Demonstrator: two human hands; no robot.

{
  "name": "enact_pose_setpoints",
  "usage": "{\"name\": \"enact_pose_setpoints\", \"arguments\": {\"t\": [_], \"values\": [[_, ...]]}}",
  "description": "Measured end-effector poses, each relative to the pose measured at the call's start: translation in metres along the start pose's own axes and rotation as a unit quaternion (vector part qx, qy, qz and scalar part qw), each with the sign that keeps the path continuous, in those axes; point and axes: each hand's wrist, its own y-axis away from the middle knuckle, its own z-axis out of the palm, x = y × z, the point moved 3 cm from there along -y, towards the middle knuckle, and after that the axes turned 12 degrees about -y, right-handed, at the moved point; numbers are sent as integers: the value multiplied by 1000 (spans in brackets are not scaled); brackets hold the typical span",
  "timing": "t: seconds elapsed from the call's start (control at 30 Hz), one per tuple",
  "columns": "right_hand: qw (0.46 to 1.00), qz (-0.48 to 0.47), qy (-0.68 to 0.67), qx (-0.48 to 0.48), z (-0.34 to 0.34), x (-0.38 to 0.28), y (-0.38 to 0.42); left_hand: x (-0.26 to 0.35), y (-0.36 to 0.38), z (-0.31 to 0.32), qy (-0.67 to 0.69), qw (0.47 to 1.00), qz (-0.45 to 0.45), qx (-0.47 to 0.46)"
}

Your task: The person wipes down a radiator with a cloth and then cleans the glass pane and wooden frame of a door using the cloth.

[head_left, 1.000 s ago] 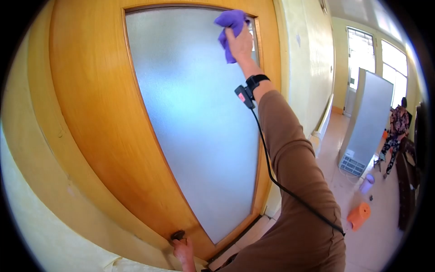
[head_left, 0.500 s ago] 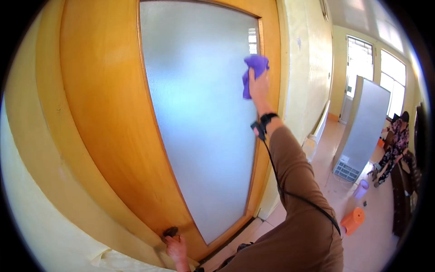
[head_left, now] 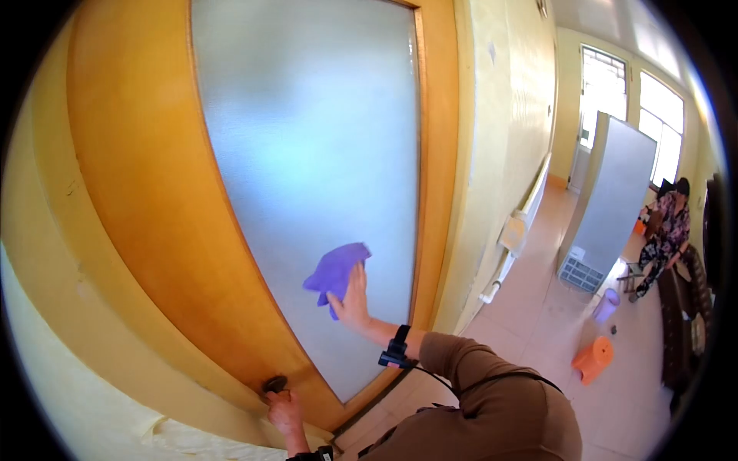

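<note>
Against the frosted glass pane (head_left: 323, 154) of the wooden door, my right hand (head_left: 353, 303) presses a purple cloth (head_left: 337, 267). Its fingers lie over the cloth, which bunches and hangs past them at the lower middle of the glass. Low on the door's left side, my left hand (head_left: 286, 415) is closed at a dark round door knob (head_left: 274, 383), partly covering it. The orange-brown wooden door frame (head_left: 146, 200) surrounds the glass. A black strap with a small device and cable sits on my right wrist.
A pale wall (head_left: 500, 154) runs along the right of the door, with a white pipe (head_left: 500, 278) low on it. Farther right are an upright white fridge (head_left: 611, 200), a purple bin (head_left: 606, 305), an orange stool (head_left: 593, 359), a brown sofa (head_left: 676, 330) and another person (head_left: 667, 230).
My right hand has swept the purple cloth from the upper right of the glass down and left to its lower middle. My left hand stays at the knob. The view has shifted slightly.
</note>
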Motion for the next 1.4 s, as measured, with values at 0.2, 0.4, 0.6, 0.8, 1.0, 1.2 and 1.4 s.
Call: {"name": "enact_pose_setpoints", "arguments": {"t": [0.2, 0.4, 0.6, 0.8, 1.0, 1.2, 1.4], "values": [[993, -96, 28, -66, -22, -11, -79, 2, 2, -2, 29, 999, -15, 2], [984, -176, -29, 23, -64, -42, -270, 4, 3, -3, 0, 999, -40, -15], [969, -196, -72, 130, -73, -19, -296, 11, 6, -10, 11, 999, -48, 7], [975, -11, -134, 179, -85, 77, -182, 11, 5, -14, 22, 996, -76, -27], [957, 241, -75, 146, -84, 200, -1, 19, 2, -25, 45, 996, -80, -20], [881, 359, -234, 202, -81, 190, 26, 20, 1, -17, 49, 992, -109, -33], [941, 253, -126, 187, -83, 205, 22, 1, -6, 8, 22, 990, -127, -66]]}}
